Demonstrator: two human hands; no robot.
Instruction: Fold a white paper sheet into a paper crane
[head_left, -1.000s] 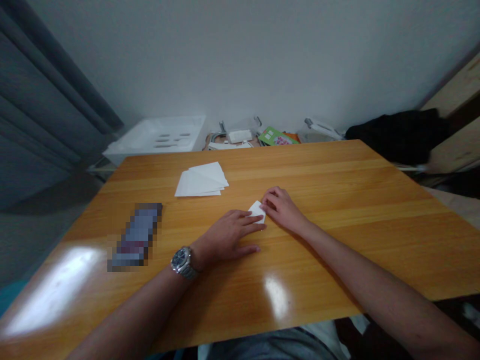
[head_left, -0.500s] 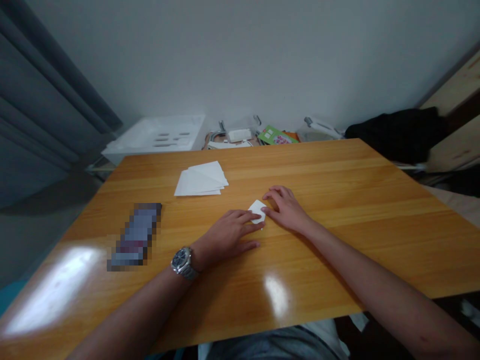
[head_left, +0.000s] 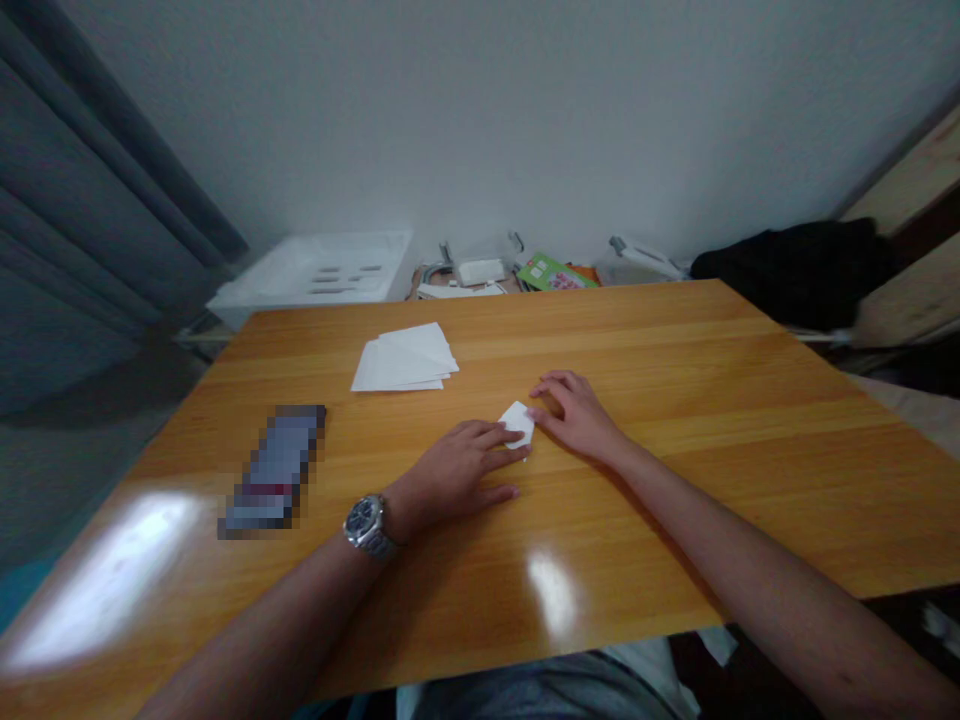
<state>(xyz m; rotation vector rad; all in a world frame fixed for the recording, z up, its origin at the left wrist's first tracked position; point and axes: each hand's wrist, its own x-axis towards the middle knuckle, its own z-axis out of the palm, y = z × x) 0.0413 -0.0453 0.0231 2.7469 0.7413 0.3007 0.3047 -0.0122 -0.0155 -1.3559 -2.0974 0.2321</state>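
Note:
A small folded piece of white paper [head_left: 517, 414] lies on the table in front of me. My left hand [head_left: 469, 465], with a metal wristwatch [head_left: 367, 522] at its wrist, rests flat with the fingers stretched over the paper's lower part. Just to the right is my right hand [head_left: 571, 412], its fingers curved and a gap between thumb and forefinger. Its thumb tip meets the paper's right edge, and it holds nothing. Under the left fingers, part of the paper is hidden.
Several loose white sheets [head_left: 409, 358] overlap on the wooden table [head_left: 637, 350], left of centre. At the left lies a pixelated phone-like object [head_left: 276, 470]. Beyond the far edge stand a white foam tray [head_left: 300, 260], a green packet [head_left: 553, 274] and a black cloth [head_left: 795, 270].
My right thumb has drawn slightly right, from the paper's face to its edge. The left hand keeps its place on the paper.

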